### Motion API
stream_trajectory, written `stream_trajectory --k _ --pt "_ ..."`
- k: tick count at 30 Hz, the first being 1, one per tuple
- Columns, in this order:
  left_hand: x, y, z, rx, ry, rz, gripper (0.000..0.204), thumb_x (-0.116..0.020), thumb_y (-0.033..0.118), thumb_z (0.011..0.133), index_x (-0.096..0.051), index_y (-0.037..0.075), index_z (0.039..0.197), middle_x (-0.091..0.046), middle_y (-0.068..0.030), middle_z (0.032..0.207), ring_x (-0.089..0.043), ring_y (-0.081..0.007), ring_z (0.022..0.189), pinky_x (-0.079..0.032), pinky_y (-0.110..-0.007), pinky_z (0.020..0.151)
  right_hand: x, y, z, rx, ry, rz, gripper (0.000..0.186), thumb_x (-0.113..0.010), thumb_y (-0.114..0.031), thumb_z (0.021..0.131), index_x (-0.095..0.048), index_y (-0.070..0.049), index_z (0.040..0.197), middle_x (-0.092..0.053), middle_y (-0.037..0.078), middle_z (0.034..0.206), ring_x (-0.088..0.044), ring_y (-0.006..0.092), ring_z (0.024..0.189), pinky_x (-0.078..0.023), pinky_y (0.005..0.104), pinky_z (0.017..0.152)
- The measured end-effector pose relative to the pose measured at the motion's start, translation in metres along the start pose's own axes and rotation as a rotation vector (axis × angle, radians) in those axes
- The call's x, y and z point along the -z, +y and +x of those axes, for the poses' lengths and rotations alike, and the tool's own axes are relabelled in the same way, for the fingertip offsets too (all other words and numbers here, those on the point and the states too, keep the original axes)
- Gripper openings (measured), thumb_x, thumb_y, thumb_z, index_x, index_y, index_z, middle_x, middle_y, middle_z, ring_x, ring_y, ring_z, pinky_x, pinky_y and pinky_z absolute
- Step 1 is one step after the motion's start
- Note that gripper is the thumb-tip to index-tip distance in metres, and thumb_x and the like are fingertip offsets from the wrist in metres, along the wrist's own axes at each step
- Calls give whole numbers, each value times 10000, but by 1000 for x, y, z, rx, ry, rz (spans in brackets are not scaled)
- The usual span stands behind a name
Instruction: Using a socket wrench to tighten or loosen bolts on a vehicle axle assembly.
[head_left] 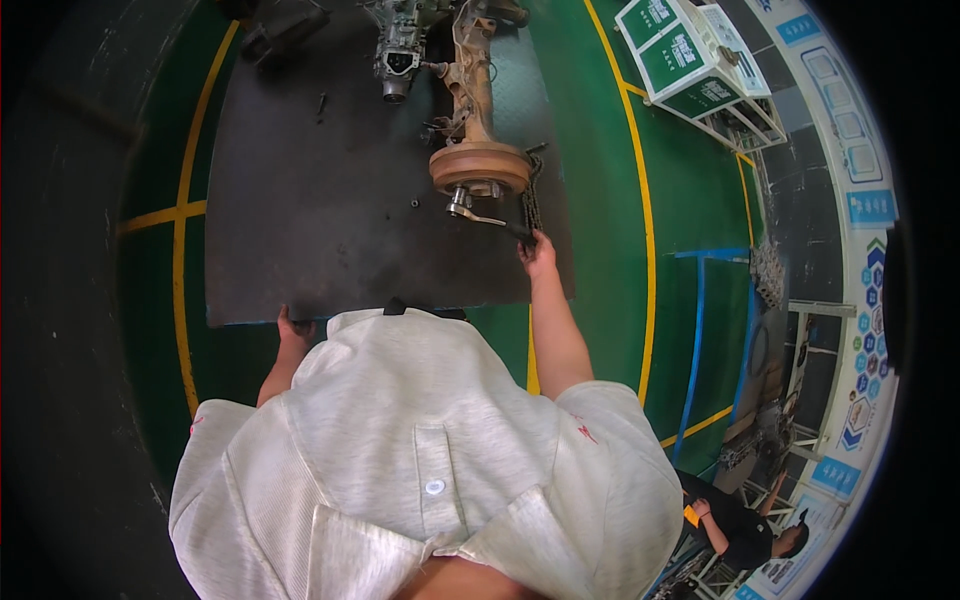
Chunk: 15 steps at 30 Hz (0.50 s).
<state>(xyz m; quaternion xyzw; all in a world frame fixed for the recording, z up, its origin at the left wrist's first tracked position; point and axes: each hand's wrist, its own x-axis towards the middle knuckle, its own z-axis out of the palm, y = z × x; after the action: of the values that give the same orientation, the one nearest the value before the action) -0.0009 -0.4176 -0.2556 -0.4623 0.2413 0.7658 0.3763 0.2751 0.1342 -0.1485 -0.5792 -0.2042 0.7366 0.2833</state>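
A: What step is in hand?

B: On the dark table (pixel 300 200), the axle housing (pixel 476 90) lies with its drum (pixel 480 164) toward the near side, and a ratchet wrench (pixel 485 217) meets the middle of that drum. I'd judge a fastener is being turned; loosening or tightening, I can't tell.

A: And the next move?

B: Probably a swing of the handle, which calls for a squarely seated wrench and an axle that doesn't roll.

A: The hands?

B: The right hand (pixel 537 255) is wrapped around the wrench's black handle end. The left hand (pixel 294 327) is at the table's near edge; gripping or merely resting, I can't tell.

A: Textures, big to small?

B: Table: flat, dull, scuffed. Axle housing: long, tubular, crusted brown. Gearbox (pixel 398 62) beside it: greyer, ribbed metal. Drum: thick, round, rust-orange. Wrench: slim, shiny. Smallest, a ring-like piece (pixel 415 203), perhaps a nut, lies left of the wrench.
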Motion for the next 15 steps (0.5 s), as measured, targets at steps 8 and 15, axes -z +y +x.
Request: stream_trajectory --k 8,15 --pt "86 29 88 7 -21 261 448 -582 344 882 -522 166 1289 -561 4 1304 -490 -184 1219 -335 -321 1032 -76 -62 -106 603 6 -344 257 -697 -70 797 -594 -100 1030 -595 40 898 -591 151 750 -498 254 565" --pt "40 -1 23 -167 97 380 522 -602 398 878 -504 168 1336 -501 24 1378 -472 -192 1236 -313 -342 1048 -167 -40 -202 1403 -131 -892 206 -719 -112 712 -598 -34 859 -597 150 856 -570 336 859 -461 398 776"
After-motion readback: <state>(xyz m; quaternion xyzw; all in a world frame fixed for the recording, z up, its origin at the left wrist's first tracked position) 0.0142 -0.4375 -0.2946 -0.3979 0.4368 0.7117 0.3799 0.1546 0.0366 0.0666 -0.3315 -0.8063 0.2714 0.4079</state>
